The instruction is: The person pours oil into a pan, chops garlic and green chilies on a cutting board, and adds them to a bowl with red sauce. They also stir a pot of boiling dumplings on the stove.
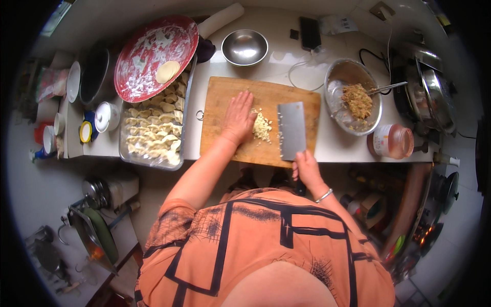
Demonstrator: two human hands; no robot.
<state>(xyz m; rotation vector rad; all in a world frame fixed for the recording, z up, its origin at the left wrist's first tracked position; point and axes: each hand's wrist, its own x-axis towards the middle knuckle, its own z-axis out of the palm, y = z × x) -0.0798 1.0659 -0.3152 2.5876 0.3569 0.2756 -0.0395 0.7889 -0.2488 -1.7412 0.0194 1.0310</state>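
On the wooden cutting board [219,94] lies a small heap of finely chopped pale bits [262,129], which look like garlic. My left hand [238,117] rests flat on the board with its fingers stretched out, its thumb side against the heap's left edge. My right hand [307,169] is closed round the handle of a broad cleaver [292,130] at the board's near edge. The blade lies over the board to the right of the heap, its flat side facing up. A few bits cling along the blade's left edge.
Left of the board stands a clear tray [175,165] of dumplings, partly under a floury red plate [125,61] holding wrappers. A steel bowl [245,47] stands behind. Rightward are a bowl [335,84] of filling with a spoon, a jar [391,141] and a phone [310,33].
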